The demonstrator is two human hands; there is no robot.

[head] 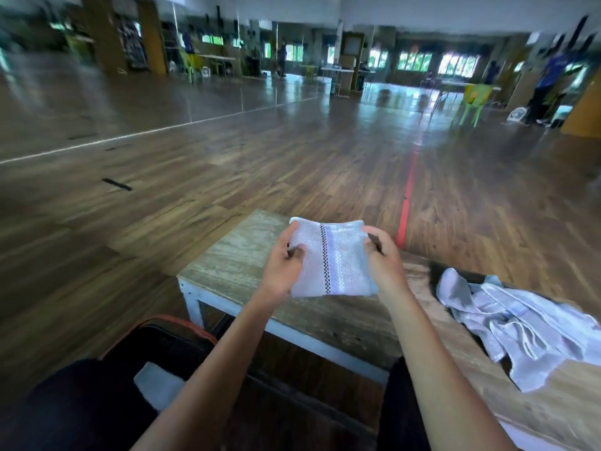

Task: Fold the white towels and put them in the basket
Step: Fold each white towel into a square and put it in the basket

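A folded white towel with a checkered black stripe is held up just above the wooden table. My left hand grips its left edge, thumb on top. My right hand pinches its right edge. A heap of unfolded white towels lies on the table to the right. At the lower left a dark basket with an orange rim stands on the floor beside the table, a white folded towel showing inside it.
The table's pale frame edge runs across in front of my arms. My dark-clad legs fill the bottom of the view. Beyond the table lies open wooden floor with a red tape line; chairs, tables and people are far off.
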